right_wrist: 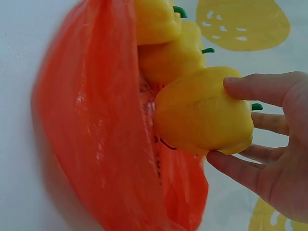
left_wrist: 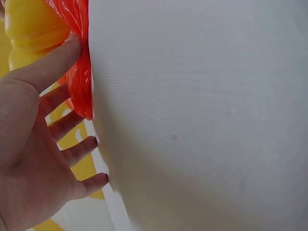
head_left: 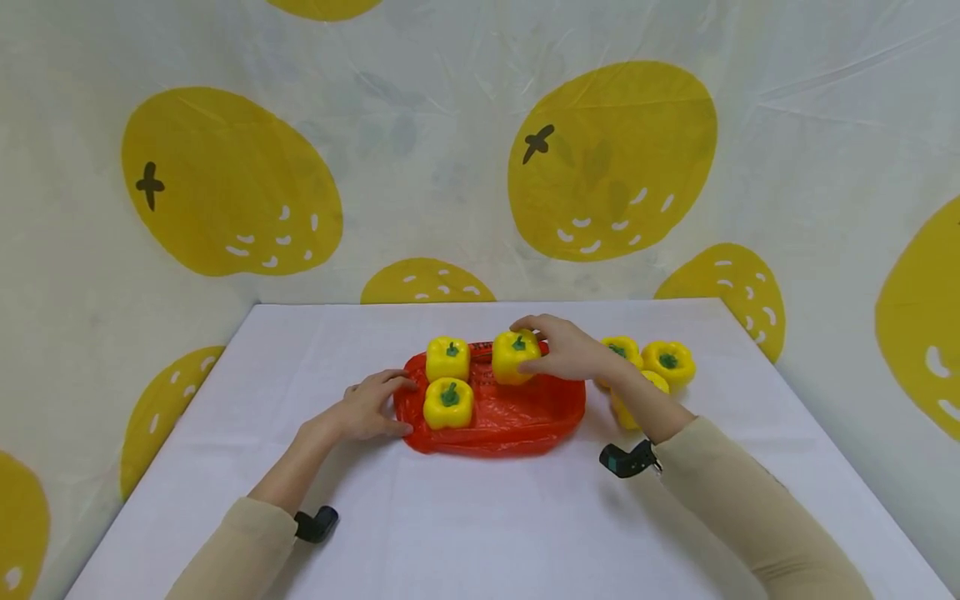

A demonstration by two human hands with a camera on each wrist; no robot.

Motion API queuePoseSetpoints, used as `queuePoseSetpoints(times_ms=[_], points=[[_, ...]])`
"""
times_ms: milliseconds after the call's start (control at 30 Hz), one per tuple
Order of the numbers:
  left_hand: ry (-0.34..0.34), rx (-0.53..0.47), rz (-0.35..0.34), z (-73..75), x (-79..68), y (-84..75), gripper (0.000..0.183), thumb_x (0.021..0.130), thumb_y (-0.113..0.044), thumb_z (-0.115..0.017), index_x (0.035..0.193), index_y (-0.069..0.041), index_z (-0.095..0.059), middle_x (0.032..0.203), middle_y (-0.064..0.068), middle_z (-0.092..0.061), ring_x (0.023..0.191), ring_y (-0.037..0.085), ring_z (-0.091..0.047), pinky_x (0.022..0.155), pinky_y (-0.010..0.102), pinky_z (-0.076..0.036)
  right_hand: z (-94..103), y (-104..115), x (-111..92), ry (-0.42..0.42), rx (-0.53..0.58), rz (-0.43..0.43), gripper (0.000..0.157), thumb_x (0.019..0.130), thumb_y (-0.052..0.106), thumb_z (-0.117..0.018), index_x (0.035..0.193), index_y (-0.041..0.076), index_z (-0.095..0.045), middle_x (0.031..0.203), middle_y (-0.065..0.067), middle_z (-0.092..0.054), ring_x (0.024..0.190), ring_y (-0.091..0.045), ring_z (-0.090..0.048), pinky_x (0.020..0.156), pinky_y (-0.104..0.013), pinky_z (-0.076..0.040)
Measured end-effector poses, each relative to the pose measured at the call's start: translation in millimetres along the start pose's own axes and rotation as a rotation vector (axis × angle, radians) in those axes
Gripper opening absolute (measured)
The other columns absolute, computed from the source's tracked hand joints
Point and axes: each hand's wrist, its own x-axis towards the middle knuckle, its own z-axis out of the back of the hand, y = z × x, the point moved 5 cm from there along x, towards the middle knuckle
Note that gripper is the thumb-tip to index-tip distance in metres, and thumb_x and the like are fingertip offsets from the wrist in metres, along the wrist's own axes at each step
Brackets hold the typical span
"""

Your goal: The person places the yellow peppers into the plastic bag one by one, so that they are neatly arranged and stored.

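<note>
A yellow bell pepper [right_wrist: 204, 110] with a green stem is held in the right hand [head_left: 573, 348], thumb on one side and fingers on the other. It is over the right half of a container covered in red plastic [head_left: 517, 417], apart from its floor as far as the right wrist view shows. Two more yellow bell peppers, a rear one [head_left: 447, 358] and a front one [head_left: 448, 403], sit at the container's left end. There the left hand [head_left: 371, 407] rests against the red plastic, fingers spread and thumb touching the edge [left_wrist: 83, 72].
Several yellow bell peppers [head_left: 670, 362] lie right of the container, partly hidden behind the right forearm. Everything stands on a white-covered table [head_left: 487, 525]. A fruit-printed cloth [head_left: 427, 167] hangs behind it. Each wrist wears a small black camera [head_left: 628, 459].
</note>
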Motion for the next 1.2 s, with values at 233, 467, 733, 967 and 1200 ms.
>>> queuePoseSetpoints(times_ms=[233, 467, 733, 967, 1200], points=[[0.002, 0.000, 0.001, 0.0, 0.7, 0.0, 0.067, 0.083, -0.035, -0.085, 0.141, -0.018, -0.057, 0.157, 0.017, -0.040, 0.146, 0.041, -0.031, 0.111, 0.074, -0.024, -13.7, 1, 10, 0.021, 0.019, -0.016, 0.064, 0.090, 0.025, -0.080, 0.145, 0.010, -0.053, 0.144, -0.010, -0.055, 0.127, -0.030, -0.051, 0.103, -0.048, -0.050], [0.009, 0.003, 0.007, 0.4, 1.4, 0.5, 0.066, 0.083, -0.034, -0.085, 0.141, -0.019, -0.057, 0.157, 0.017, -0.040, 0.146, 0.041, -0.031, 0.111, 0.074, -0.024, -25.0, 0, 17, 0.047, 0.049, -0.010, 0.063, 0.090, 0.027, -0.080, 0.145, 0.012, -0.053, 0.142, -0.009, -0.055, 0.125, -0.029, -0.051, 0.102, -0.047, -0.052], [0.007, 0.000, 0.002, -0.3, 2.0, 1.8, 0.066, 0.083, -0.035, -0.085, 0.141, -0.019, -0.057, 0.156, 0.016, -0.040, 0.145, 0.040, -0.031, 0.111, 0.074, -0.023, -32.3, 2, 21, 0.048, 0.063, -0.018, 0.064, 0.090, 0.026, -0.081, 0.146, 0.013, -0.053, 0.142, -0.008, -0.055, 0.125, -0.027, -0.051, 0.104, -0.046, -0.050], [0.001, 0.004, -0.016, -1.1, 1.7, 2.9, 0.066, 0.083, -0.036, -0.084, 0.140, -0.019, -0.057, 0.155, 0.017, -0.041, 0.144, 0.041, -0.032, 0.110, 0.076, -0.023, -32.9, 7, 22, 0.041, 0.058, -0.017, 0.065, 0.089, 0.027, -0.082, 0.146, 0.012, -0.053, 0.143, -0.008, -0.054, 0.126, -0.027, -0.051, 0.105, -0.046, -0.049], [0.008, 0.003, -0.006, 0.0, 1.5, 2.0, 0.066, 0.083, -0.037, -0.084, 0.141, -0.019, -0.057, 0.156, 0.016, -0.040, 0.145, 0.040, -0.031, 0.111, 0.074, -0.024, -33.2, 9, 21, 0.029, 0.056, -0.007, 0.070, 0.089, 0.028, -0.083, 0.148, 0.009, -0.050, 0.141, -0.008, -0.055, 0.125, -0.026, -0.052, 0.104, -0.045, -0.050]])
